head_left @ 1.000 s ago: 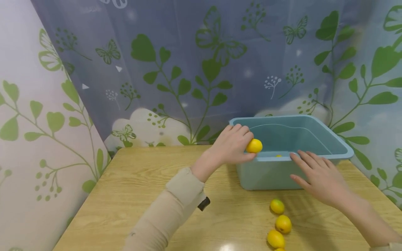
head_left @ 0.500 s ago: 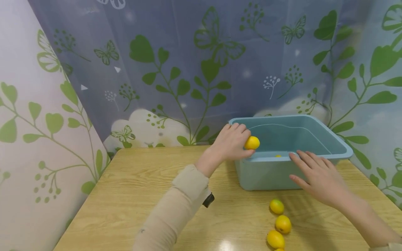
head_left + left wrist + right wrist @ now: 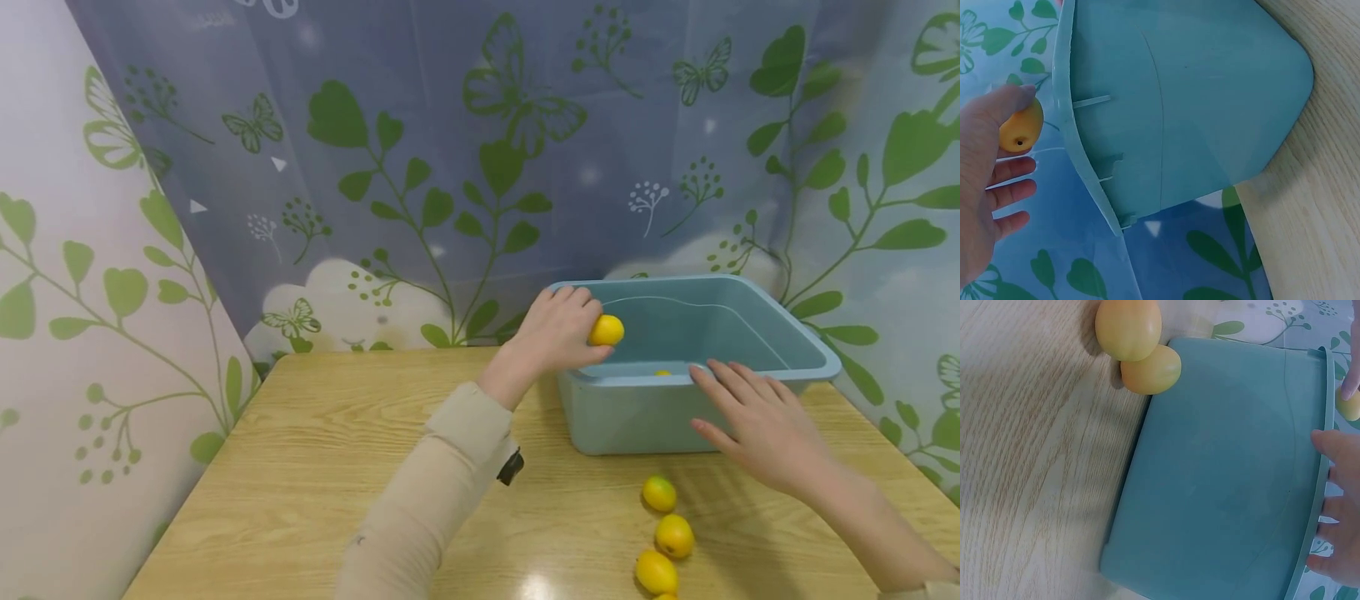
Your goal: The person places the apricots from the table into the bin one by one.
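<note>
My left hand [image 3: 557,329] holds a small oval yellow fruit [image 3: 608,330] over the left end of a blue-green plastic tub [image 3: 645,417]. In the left wrist view the fruit [image 3: 1021,128] sits between thumb and forefinger, a dark spot on its end, while the other fingers extend below it. My right hand [image 3: 772,425] lies at the tub's front rim, fingers fairly straight and without a fruit. Inside the tub, a sliver of yellow [image 3: 663,373] shows just over the front rim; the rest of the floor is hidden.
On the wooden table [image 3: 322,467], several more yellow fruits stand in a rough line before the tub, the nearest one a green-tinged fruit [image 3: 659,493]. The lowest is cut by the frame edge. A leaf-patterned curtain [image 3: 420,167] hangs right behind the table.
The left hand has risen slightly with the fruit, its forearm swinging to the right. My right hand and the fruits on the table have stayed in place.
</note>
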{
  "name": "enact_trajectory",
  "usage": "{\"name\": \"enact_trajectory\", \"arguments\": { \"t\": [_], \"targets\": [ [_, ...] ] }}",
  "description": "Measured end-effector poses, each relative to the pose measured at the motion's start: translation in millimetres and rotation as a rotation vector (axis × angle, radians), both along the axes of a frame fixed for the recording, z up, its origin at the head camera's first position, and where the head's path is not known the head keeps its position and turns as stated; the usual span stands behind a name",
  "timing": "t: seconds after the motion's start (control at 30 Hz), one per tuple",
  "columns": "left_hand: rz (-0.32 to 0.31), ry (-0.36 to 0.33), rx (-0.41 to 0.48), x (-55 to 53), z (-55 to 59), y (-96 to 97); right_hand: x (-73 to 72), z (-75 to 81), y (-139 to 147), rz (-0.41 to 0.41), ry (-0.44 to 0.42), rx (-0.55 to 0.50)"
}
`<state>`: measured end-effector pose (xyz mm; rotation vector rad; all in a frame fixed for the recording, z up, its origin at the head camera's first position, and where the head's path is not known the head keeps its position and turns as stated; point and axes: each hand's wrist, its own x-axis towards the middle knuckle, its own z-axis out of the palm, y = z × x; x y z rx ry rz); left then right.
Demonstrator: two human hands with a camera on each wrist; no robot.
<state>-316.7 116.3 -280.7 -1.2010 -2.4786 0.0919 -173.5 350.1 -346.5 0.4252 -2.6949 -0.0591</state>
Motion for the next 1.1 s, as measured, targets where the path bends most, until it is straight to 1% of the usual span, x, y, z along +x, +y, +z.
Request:
{"name": "enact_trajectory", "arguments": {
  "t": [0.17,0.37,0.47,0.53,0.63,0.8,0.97,1.1],
  "targets": [
    [0.007,-0.006,-0.024,1.4,4.2,4.5,-0.1,-0.4,0,0.0,-0.007,0.002],
    [0.024,-0.01,-0.083,5.9,8.3,8.4,-0.7,-2.1,0,0.011,0.03,0.008],
    [0.02,0.003,-0.088,8.1,8.3,8.6,-0.8,-2.3,0,0.015,0.044,0.006],
    [0.006,0.02,-0.077,9.7,7.4,7.8,-0.7,-2.5,0,0.016,0.045,0.003],
    [-0.04,0.071,-0.037,12.7,4.8,5.2,-0.7,-2.6,0,0.013,0.04,0.002],
    [-0.179,0.197,0.073,20.5,-1.5,-2.4,-1.2,-3.3,1,0.014,0.041,0.008],
    [-0.301,0.293,0.163,32.7,-10.6,-9.0,-1.5,-3.4,1,0.018,0.05,0.001],
    [-0.376,0.359,0.195,44.2,-21.8,-10.5,-1.2,-3.4,0,0.02,0.054,-0.005]
  ]
}}
